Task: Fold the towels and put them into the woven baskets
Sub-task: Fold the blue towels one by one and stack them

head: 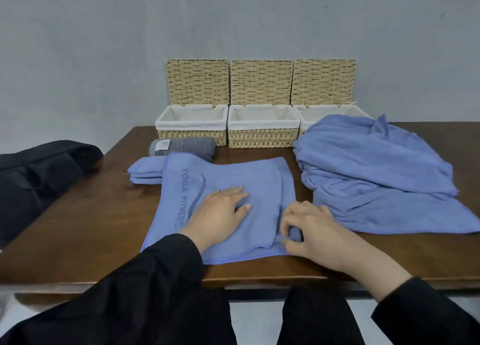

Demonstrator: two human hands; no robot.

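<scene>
Left hand [220,212] flat, fingers straight, right hand [309,230] fingers curled, pinching

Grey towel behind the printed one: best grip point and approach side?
Judging from this view, take the grey towel by its rounded right end, coming from above and the right. It lies as a compact roll along the table, its left end bears a label, its near side is overlapped by the printed towel, and the left basket stands close behind. The right end looks freest.
</scene>
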